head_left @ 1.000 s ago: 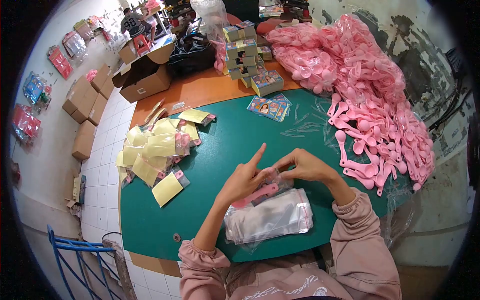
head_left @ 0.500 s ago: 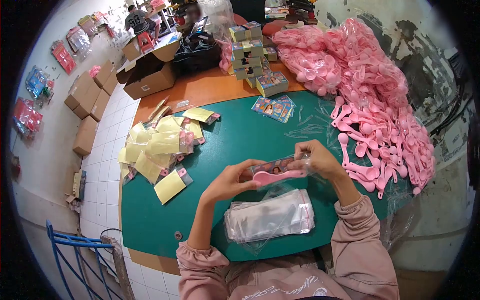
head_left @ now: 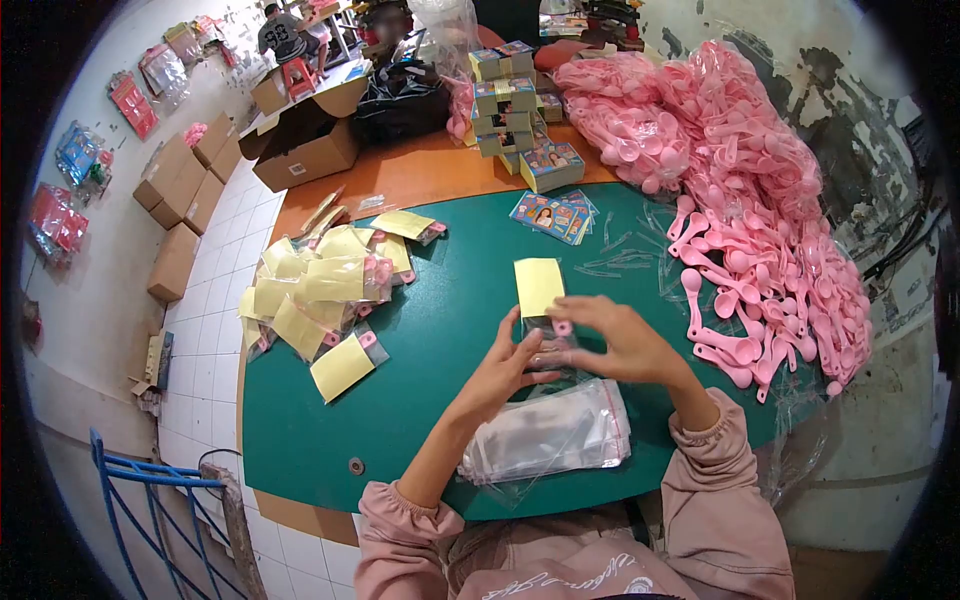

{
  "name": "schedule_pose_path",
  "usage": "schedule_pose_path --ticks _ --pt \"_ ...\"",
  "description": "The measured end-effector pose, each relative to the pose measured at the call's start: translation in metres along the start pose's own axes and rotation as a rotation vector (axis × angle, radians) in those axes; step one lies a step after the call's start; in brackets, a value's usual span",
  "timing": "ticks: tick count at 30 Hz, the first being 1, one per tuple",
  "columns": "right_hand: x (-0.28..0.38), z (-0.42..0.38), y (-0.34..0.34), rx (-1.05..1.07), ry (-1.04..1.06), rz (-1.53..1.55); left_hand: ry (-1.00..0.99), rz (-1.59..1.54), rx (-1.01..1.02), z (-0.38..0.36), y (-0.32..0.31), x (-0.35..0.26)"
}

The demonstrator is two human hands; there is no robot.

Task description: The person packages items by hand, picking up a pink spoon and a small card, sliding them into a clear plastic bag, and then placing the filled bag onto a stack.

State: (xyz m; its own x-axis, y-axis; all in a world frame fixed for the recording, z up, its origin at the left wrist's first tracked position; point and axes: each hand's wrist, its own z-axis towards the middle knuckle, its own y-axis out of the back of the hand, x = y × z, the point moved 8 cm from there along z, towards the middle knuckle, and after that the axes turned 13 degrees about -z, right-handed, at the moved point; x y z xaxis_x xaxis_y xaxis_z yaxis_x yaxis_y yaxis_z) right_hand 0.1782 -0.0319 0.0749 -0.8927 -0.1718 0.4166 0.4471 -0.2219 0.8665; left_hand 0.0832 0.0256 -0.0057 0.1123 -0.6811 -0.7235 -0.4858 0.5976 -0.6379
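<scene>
In front of me is a clear plastic packet with a yellow card back [head_left: 540,287] and a pink spoon end [head_left: 562,327] showing at its lower side. My left hand [head_left: 500,368] has its thumb and fingers at the lower left of the bag, gripping its clear edge. Reaching over the right side, my right hand [head_left: 625,345] has its fingers apart, touching or just above the packet's lower end. Fingers partly hide the bag's clear flap. Just below both hands lies a stack of clear plastic bags [head_left: 550,435].
A pile of yellow-backed packets [head_left: 335,280] lies left on the green table [head_left: 420,330]. Loose pink spoons [head_left: 745,300] and bagged ones are heaped right. Printed cards [head_left: 553,215] and clear strips [head_left: 612,262] lie farther back, near card stacks [head_left: 503,100]. Someone [head_left: 283,38] sits far back.
The packet has been turned over: its picture card and spoon faced me, and now its yellow back shows, farther forward. My right hand has opened its fingers and both hands sit closer together.
</scene>
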Motion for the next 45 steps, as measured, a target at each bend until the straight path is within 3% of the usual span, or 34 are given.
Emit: schedule_pose_path --ticks 1,4,7,8,11,13,15,19,27,30,32,36,39,41,43,45 --pt "0.001 0.0 -0.001 0.0 -0.002 0.003 0.004 -0.043 0.006 0.0 0.0 0.002" --pt "-0.029 -0.002 -0.008 -0.072 -0.36 0.302 -0.013 0.048 -0.026 0.002 0.013 0.002" --pt "-0.043 -0.008 -0.027 -0.087 -0.487 0.424 -0.014 0.07 -0.025 0.003 0.011 0.0" --pt "-0.049 -0.007 -0.044 -0.028 -0.518 0.617 0.01 0.074 -0.008 0.002 0.007 0.001" --pt "-0.061 -0.007 -0.036 -0.114 -0.535 0.366 0.045 0.069 0.018 -0.002 0.007 0.003" --pt "-0.047 -0.004 -0.021 -0.207 -0.497 0.282 0.064 0.084 -0.026 -0.006 0.008 0.002" --pt "-0.015 0.002 -0.017 -0.208 -0.191 0.057 0.078 0.098 -0.07 -0.011 0.01 0.0" --pt "0.027 0.004 -0.029 -0.047 -0.023 0.063 0.128 0.119 -0.086 -0.023 0.013 -0.004" --pt "0.03 0.006 -0.046 -0.02 -0.05 0.003 0.09 0.191 -0.117 -0.023 0.018 0.002" --pt "0.035 0.007 -0.051 0.036 -0.006 -0.072 -0.064 0.348 -0.063 -0.017 0.02 -0.003" --pt "0.044 0.006 -0.044 -0.108 0.082 -0.253 -0.001 0.169 -0.059 -0.015 0.019 -0.002" --pt "0.05 0.007 -0.038 -0.131 0.148 -0.236 -0.005 0.221 -0.072 -0.014 0.016 -0.007" --pt "0.043 0.005 -0.033 -0.021 0.18 -0.054 -0.017 0.331 -0.042 -0.012 0.019 -0.007" --pt "0.015 0.004 -0.025 0.038 0.005 0.416 -0.042 0.21 -0.087 -0.016 0.018 -0.018" --pt "-0.039 -0.003 -0.006 -0.105 -0.306 0.541 -0.02 0.2 -0.051 -0.018 0.013 -0.022" --pt "-0.077 -0.01 0.011 -0.425 -0.369 0.866 -0.004 0.193 -0.006 -0.016 0.01 -0.02"
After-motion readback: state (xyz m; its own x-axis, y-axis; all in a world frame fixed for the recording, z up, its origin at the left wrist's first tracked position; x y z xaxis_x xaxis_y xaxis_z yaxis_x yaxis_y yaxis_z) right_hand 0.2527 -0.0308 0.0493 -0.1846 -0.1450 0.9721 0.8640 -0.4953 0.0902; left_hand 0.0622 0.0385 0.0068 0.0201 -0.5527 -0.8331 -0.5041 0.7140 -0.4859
